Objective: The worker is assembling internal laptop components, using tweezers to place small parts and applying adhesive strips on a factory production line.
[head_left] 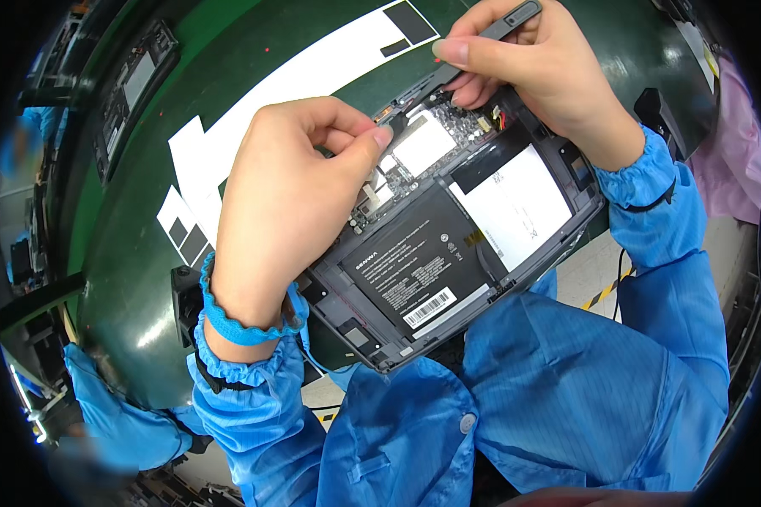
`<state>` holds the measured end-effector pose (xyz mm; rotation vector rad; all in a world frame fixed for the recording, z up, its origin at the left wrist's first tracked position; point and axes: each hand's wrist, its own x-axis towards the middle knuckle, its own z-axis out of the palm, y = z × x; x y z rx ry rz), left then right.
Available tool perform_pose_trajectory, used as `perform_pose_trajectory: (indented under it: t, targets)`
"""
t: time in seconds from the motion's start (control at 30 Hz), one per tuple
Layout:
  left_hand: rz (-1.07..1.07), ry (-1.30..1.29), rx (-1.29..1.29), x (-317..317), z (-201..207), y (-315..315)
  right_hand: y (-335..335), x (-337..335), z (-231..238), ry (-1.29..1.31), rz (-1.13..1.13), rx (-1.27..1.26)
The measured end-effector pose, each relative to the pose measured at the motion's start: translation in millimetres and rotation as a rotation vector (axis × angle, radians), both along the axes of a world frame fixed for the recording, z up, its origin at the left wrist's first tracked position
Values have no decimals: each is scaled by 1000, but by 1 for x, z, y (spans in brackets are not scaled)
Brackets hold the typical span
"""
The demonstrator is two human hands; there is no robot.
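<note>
An opened tablet-like device [344,291] lies tilted at the near edge of the table. Its green-grey circuit board [457,122], black battery [414,270] and a white-covered block [516,203] show. Between thumb and fingers of my right hand [533,72] are black tweezers [507,24], their tips down toward the board's far edge. My left hand [292,186] is closed in a pinch over the board's left part. A small dark piece [397,127] shows at its fingertips; whether they hold it I cannot tell. A blue wrist strap [245,334] circles my left wrist.
White sheets [271,110] with black patches lie on the green table [135,287] beyond the device. Another opened device [135,84] is at the far left. Black blocks [186,304] stand beside the device. A person's blue sleeve [127,414] shows at lower left, pink cloth [736,160] at right.
</note>
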<state>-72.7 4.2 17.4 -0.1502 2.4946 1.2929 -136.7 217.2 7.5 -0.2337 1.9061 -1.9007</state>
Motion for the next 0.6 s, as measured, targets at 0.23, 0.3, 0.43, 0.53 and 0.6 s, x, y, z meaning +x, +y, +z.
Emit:
perform_pose_trajectory:
  t: [0.23,0.3,0.43,0.53,0.6]
  targets:
    - [-31,52,-72,-2,0,6,-3,2,5,9,-11,44]
    - [-28,55,-132,-3,-2,8,-4,2,4,18,-9,62]
    - [-21,132,-165,-3,-7,10,-1,-1,-1,63,21,94]
    - [-32,177,-183,-3,-10,11,-2,-1,0,98,30,138]
    - [-41,201,-193,-2,-10,11,-6,2,3,109,24,172]
